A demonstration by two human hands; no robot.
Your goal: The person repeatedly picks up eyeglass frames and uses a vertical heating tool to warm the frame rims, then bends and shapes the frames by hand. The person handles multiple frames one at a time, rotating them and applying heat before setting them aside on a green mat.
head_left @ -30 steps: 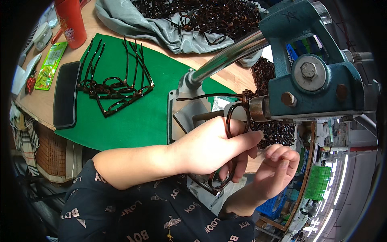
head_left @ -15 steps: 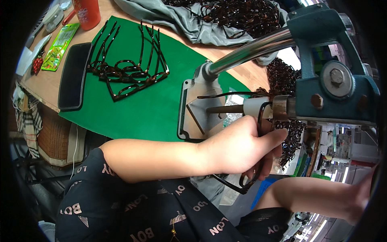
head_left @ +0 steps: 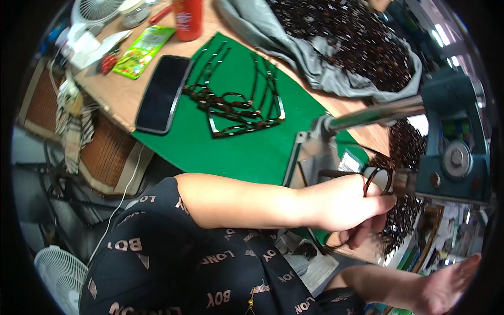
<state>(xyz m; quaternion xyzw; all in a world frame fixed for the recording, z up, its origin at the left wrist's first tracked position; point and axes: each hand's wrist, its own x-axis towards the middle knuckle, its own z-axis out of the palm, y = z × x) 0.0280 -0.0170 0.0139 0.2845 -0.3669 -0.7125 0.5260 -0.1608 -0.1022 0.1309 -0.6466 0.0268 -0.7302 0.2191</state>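
While grasping one frame in the fingers of the left hand, just beside the press, holding the right hand unclenched, empty and well apart from it. Seemingly being midway with this frame, judging by its place there. Showing several other frames lying together on the green mat, but not revealing whether finished or waiting.

bright light overexposes the left hand; motion blur smears the eyeglass-frame heap; fisheye edges curve into black.
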